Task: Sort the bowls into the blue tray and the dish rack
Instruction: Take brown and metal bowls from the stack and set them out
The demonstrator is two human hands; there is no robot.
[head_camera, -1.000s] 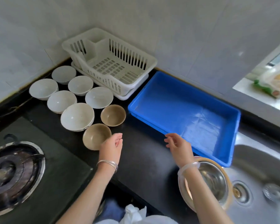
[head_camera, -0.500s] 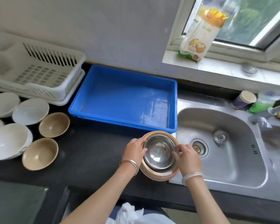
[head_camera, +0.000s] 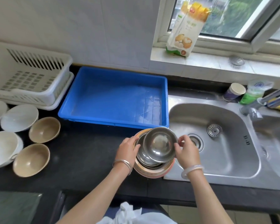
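A stack of nested steel bowls with an orange-rimmed one at the bottom stands on the counter edge by the sink. My right hand pinches the rim of the top steel bowl, which sits tilted and shifted right of the stack. My left hand grips the stack's left side. Behind them lies the blue tray, nothing in it. The white dish rack stands at the far left, also holding nothing. Two tan bowls and several white bowls sit on the dark counter at left.
A steel sink with a drain lies right of the stack, with a tap at its far side. A paper cup and a green bag stand behind the sink. A food packet leans on the window sill.
The view swung right from the bowls to the sink. Both hands moved to the steel stack, and the top steel bowl has come up and shifted right out of the stack.
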